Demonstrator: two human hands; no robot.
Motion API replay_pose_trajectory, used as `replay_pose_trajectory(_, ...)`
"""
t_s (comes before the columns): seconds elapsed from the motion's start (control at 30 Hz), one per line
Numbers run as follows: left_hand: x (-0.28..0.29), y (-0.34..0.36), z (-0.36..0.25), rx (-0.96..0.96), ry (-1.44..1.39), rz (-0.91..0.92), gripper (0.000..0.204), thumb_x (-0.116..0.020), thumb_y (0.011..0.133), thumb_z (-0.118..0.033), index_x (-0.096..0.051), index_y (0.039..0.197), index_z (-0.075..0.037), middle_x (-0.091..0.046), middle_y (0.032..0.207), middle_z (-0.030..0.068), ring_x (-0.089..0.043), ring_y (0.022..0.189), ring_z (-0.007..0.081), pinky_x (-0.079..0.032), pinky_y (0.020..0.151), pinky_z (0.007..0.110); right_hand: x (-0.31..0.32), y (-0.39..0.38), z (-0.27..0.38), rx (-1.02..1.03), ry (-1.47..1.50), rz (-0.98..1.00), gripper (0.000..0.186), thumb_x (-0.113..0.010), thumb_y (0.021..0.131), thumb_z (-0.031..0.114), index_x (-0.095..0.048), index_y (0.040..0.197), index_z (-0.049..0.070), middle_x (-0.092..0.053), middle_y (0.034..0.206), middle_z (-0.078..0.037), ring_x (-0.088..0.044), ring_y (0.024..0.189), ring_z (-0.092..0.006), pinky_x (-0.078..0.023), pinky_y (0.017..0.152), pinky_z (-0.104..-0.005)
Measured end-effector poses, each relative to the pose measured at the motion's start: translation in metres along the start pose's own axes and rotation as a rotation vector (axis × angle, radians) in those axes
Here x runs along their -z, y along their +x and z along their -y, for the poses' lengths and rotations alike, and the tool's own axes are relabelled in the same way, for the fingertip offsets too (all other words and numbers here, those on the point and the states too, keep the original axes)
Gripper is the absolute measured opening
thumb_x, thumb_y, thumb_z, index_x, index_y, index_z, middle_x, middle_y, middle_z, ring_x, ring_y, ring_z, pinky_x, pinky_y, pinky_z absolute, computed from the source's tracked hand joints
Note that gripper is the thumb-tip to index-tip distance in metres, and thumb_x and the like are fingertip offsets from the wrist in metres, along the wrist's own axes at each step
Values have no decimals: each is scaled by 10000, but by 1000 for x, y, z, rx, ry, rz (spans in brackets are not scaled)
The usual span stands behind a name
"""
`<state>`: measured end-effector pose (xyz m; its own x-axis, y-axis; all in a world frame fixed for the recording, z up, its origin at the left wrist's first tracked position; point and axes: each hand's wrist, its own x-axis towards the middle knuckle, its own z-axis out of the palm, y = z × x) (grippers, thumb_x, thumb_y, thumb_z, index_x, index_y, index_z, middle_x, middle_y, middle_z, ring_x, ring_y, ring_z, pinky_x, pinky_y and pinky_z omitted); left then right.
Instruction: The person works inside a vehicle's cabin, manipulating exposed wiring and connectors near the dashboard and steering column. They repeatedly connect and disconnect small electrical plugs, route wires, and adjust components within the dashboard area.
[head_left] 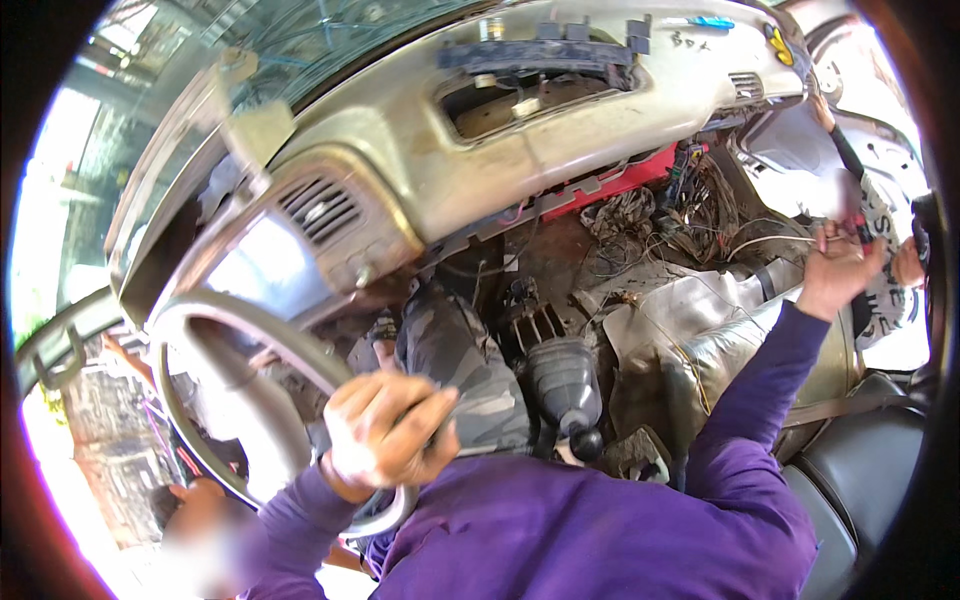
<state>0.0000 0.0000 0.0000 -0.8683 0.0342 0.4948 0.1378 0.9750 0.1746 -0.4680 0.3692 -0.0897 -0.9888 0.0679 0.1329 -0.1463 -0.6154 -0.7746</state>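
My left hand point(388, 428) is closed in a fist in front of the rim of the steering wheel point(250, 325). Whatever its curled fingers hold, if anything, is hidden. Stretched far to the right, my right hand point(840, 272) is raised over the passenger seat, its fingers bent around a small red-and-black tool point(862, 232) whose kind I cannot make out. A thin white wire point(765, 240) runs up to these fingers. Close by, another person's hand point(908, 264) shows at the open passenger side.
The stripped dashboard point(550, 150) has an open cavity, with a black plastic frame point(540, 55) and yellow-handled tool point(778, 45) on top. Loose wiring point(700, 205) hangs beneath. A gear lever point(583, 440) rises beside my legs. Another person's head point(205, 520) is at lower left.
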Motion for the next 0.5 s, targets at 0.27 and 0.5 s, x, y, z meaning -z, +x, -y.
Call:
replay_pose_trajectory(0.27,13,-36,-11,-52,-181,-169,336,-751,649,-30,-686,977,-65,-621,837,66,-629,660,247,-516,568,363,-195,-213,120,211,13,556,1023,-695,838,548,-291,1518,-99,-477,1429,-333,-547,1125,-331,-474,825,-353)
replay_pose_trajectory(0.5,39,-63,-55,520,-1327,190,529,-767,896,-424,-674,1149,31,-673,940,70,-621,869,155,-515,775,335,-217,-404,62,-7,-346,649,961,-817,744,331,-332,1499,-13,-579,1266,-147,-589,1148,-249,-503,936,-390)
